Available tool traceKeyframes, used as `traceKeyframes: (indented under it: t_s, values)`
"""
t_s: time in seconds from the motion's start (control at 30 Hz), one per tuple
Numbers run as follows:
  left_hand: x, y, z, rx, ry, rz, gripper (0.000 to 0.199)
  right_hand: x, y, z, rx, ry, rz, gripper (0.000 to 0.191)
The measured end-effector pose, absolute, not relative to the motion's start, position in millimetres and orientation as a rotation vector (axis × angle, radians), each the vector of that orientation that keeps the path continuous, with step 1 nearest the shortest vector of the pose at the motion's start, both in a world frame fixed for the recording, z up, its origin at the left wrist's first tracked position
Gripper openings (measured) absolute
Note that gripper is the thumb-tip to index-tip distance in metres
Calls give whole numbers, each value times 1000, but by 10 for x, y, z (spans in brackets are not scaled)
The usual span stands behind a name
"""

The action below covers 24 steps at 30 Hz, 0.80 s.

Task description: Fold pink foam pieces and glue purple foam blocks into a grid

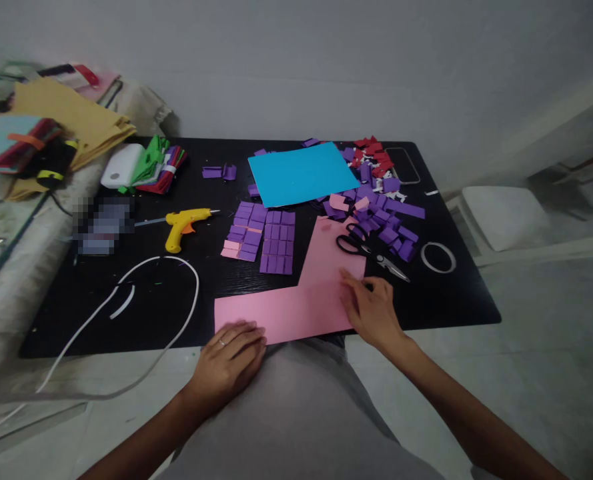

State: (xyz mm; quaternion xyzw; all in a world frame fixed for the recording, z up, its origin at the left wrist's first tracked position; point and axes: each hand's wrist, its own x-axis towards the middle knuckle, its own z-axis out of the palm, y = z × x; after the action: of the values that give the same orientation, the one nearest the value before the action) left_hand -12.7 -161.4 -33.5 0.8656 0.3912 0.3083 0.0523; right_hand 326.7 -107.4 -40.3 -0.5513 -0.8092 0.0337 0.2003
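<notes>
A long pink paper strip (281,313) lies along the table's front edge, overlapping a second pink paper piece (321,257) behind it. My left hand (233,353) rests flat on the strip's left end, fingers stretched out, a ring on one finger. At the strip's right end my right hand (371,303) touches the pink paper, its index finger extended and thumb apart. Black-handled scissors (371,253) lie partly on the rear pink piece, just beyond my right hand. Two panels of folded purple paper, a left panel (246,230) with some pink and a right panel (277,242), lie farther back.
A blue sheet (303,175) sits at the back, beside heaped purple paper pieces (389,223) and red scraps (373,157). A yellow glue gun (183,223) and a white cable (196,293) occupy the left. A tape ring (439,258) lies right. Envelopes (71,117) are piled far left.
</notes>
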Motion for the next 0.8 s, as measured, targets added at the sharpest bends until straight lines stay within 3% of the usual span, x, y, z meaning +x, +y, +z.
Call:
traceKeyframes:
  t_s: [0.17, 0.3, 0.57, 0.8]
  values:
    - [-127, -1609, -317, 2642, 1186, 943, 17, 3388, -1002, -372, -1472, -2257, 64, 49]
    - [-123, -1601, -300, 2638, 1171, 956, 18, 3216, -968, -292, -1422, -2186, 31, 33]
    - [-141, -1578, -286, 2638, 1174, 932, 15, 2526, -1085, -285, -1173, -2288, 265, 32]
    - [-122, -1547, -259, 2636, 1169, 971, 14, 2977, -1140, -428, -1298, -2284, 153, 33]
